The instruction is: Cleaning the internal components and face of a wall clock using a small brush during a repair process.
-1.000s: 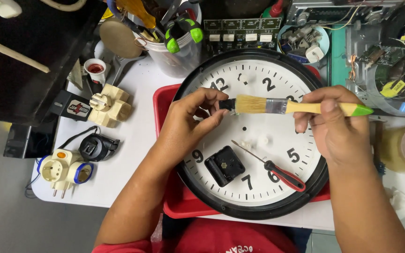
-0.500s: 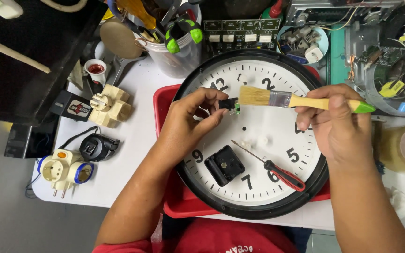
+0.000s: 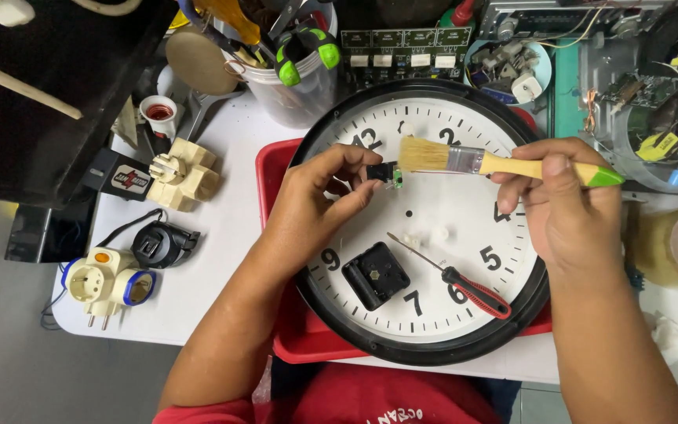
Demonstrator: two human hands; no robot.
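Left hand (image 3: 315,200) pinches small black part (image 3: 386,173) above clock face (image 3: 464,235). Right hand (image 3: 566,208) grips brush (image 3: 464,161), bristles touching part. Light strokes best, part held steady.

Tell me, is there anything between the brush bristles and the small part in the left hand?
Nothing visible. The paintbrush bristles in the right hand meet the small black part pinched by the left hand above the clock face.

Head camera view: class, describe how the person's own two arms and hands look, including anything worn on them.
Both arms are bare from wrist to above the elbow. The left hand and right hand wear no gloves; no rings, watch or bracelet show. A red short sleeve shows at the left upper arm; the right arm shows no sleeve.
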